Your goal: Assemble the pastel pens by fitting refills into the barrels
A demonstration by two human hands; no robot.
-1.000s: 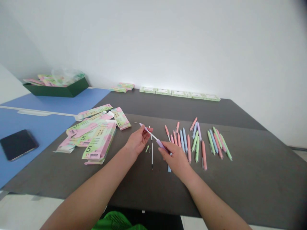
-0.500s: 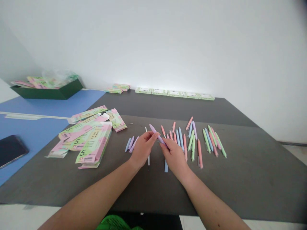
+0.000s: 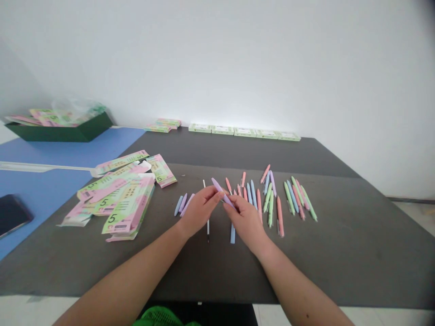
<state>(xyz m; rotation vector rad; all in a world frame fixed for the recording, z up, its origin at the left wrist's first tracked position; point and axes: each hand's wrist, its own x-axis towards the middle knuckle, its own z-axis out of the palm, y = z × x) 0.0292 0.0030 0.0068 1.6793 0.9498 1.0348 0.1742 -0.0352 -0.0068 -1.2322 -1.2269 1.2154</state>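
Observation:
A light purple pen (image 3: 217, 185) is held between both hands over the middle of the dark table. My left hand (image 3: 201, 208) pinches its middle part, and my right hand (image 3: 245, 220) grips its lower right end. Under my left hand lies a thin white refill (image 3: 208, 228), partly covered. A blue pen part (image 3: 233, 234) pokes out beside my right hand. Short blue and purple pieces (image 3: 182, 203) lie just left of my left hand. Pink, blue, green and purple pens (image 3: 271, 210) are spread to the right, some partly hidden by my right hand.
Flattened pink and green packages (image 3: 131, 203) are piled on the left. A row of white-green boxes (image 3: 244, 132) stands along the back edge, near a small package stack (image 3: 163, 125). A dark green tray (image 3: 64, 133) and a black phone (image 3: 12, 215) are at far left.
The view has shifted slightly, so the table items appear a little further left. Both hands still hold the purple pen, with only a small shift of the fingers.

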